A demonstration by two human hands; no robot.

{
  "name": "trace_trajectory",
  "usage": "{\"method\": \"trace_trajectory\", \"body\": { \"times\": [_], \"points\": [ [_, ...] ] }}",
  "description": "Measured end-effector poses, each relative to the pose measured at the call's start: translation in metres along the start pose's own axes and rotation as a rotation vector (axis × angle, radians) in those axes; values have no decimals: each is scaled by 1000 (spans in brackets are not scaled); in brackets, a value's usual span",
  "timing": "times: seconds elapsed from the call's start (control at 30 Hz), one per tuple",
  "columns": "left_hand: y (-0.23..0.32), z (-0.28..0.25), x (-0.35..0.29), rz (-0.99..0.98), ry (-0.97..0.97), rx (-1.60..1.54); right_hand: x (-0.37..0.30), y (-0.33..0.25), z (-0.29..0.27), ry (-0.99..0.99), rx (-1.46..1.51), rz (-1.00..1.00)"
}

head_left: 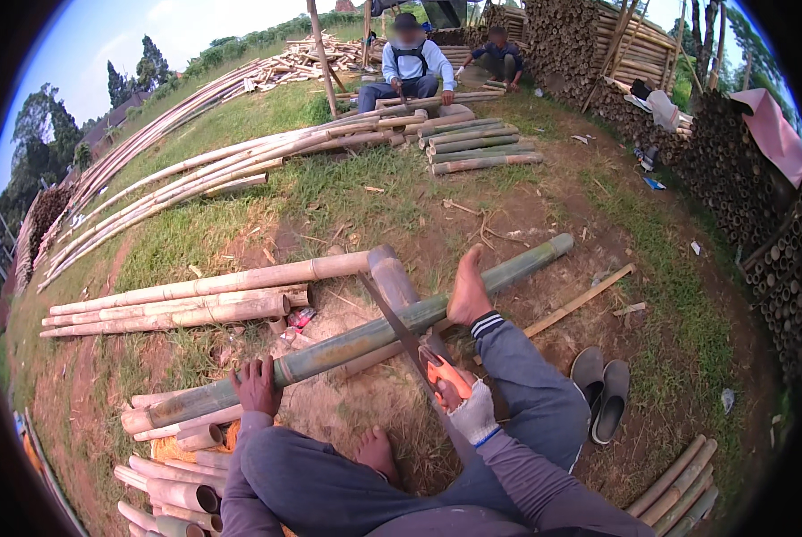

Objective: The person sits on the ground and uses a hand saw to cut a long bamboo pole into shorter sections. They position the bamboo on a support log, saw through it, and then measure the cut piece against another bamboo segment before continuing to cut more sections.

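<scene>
Head view: gripping orange-handled saw (435,365) at lower centre with gloved right hand (472,413), fingers wrapped round it; resting left hand (256,387), fingers partly spread, on green bamboo pole (356,344) slanting across mid-frame.

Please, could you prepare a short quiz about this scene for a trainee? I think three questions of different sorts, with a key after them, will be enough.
1. Choose one. What is the main colour of the handle of the saw in the right hand?
A) blue
B) orange
C) white

2. True or false? The left hand wears a glove.

3. Fill in the missing word. To the right of the saw, a bare ____ rests on the green bamboo pole.

Key
1. B
2. False: the left hand is bare; the glove is on the right hand.
3. foot
</scene>
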State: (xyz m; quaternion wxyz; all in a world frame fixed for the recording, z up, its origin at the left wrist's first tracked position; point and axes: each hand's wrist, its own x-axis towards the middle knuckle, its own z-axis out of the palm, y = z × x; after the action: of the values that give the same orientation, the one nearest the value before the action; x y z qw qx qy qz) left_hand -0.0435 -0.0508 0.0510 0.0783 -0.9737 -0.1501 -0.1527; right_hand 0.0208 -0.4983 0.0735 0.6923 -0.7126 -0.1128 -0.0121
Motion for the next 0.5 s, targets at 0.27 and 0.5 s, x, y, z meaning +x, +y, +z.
{"method": "trace_trajectory", "body": {
  "times": [0.27, 0.5],
  "points": [
    [4, -12, 14, -4, -23, 7, 11, -10, 0, -48, 116, 141],
    [1, -7, 14, 5, -12, 8, 13, -14, 2, -41, 137, 150]
  ]
}}
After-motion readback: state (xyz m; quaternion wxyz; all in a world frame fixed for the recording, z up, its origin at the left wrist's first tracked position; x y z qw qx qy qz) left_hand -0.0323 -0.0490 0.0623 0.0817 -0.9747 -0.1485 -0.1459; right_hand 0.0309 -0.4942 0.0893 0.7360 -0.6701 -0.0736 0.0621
